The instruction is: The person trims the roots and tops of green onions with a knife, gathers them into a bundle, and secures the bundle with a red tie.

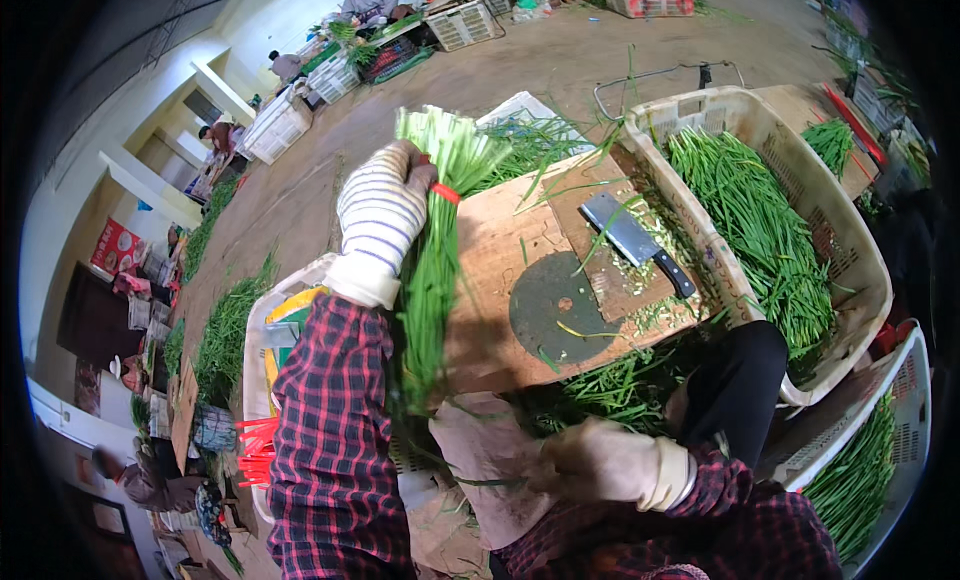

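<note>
A bunch of garlic chives (432, 280) is upright in my left hand (378, 212), which wears a striped white glove and is closed round it. Pale cut ends point up, leaves hang down, and a red band (445, 193) rings the bunch. Beside it lies a wooden board (485, 255) with a dark round patch (560, 305). A cleaver (628, 230) with a black handle rests on the board's right part among chopped bits. Over my lap, near a pale cloth (490, 460), my gloved right hand (605, 465) is smeared by motion, so its fingers cannot be made out.
To the right a white crate (715, 235) holds loose chives (755, 230); another crate (850, 430) stands nearer me. Red strips (258, 450) hang in a white bin (262, 380) at left. Chive heaps (235, 330) lie on the floor. Several people work farther off among crates.
</note>
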The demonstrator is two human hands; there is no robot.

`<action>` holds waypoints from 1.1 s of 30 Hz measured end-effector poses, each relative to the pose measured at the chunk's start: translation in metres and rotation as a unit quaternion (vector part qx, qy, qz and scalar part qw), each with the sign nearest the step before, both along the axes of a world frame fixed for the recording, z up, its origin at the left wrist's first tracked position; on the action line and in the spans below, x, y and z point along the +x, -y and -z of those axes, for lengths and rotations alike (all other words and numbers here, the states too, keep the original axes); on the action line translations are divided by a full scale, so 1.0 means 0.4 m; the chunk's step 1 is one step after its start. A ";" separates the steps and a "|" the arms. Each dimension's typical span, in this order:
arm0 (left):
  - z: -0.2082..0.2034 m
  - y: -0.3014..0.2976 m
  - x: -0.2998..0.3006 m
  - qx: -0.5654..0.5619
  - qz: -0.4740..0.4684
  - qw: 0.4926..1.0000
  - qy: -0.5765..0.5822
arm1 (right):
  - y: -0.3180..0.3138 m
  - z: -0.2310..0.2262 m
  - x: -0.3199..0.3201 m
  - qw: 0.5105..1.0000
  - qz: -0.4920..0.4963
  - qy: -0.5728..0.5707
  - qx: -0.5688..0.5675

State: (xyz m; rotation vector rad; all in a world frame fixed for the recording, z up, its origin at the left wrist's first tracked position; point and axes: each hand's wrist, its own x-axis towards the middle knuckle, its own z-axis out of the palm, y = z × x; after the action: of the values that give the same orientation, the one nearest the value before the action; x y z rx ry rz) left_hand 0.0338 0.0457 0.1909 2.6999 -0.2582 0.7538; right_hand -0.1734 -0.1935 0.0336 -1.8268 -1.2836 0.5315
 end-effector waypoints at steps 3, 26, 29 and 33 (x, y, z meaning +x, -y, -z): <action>0.093 0.009 -0.027 0.012 -0.036 0.998 -0.043 | 0.081 -0.172 0.081 0.984 0.177 -0.014 -0.024; 0.407 -0.052 0.023 0.237 0.246 0.917 -0.207 | -0.067 0.099 0.301 0.944 0.322 0.065 -0.036; 0.485 -0.031 0.002 0.324 0.258 0.883 -0.219 | -0.108 0.165 0.309 0.902 0.411 0.087 -0.098; 0.615 0.000 -0.004 0.301 0.195 0.917 -0.172 | -0.106 0.241 0.308 0.859 0.484 0.109 -0.127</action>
State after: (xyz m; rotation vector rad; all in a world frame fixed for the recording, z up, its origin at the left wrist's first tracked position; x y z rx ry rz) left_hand 0.0321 0.0457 -0.0553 3.1055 -1.0502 0.0682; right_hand -0.0501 -0.1512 -0.0630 -2.5010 -0.2758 -0.0851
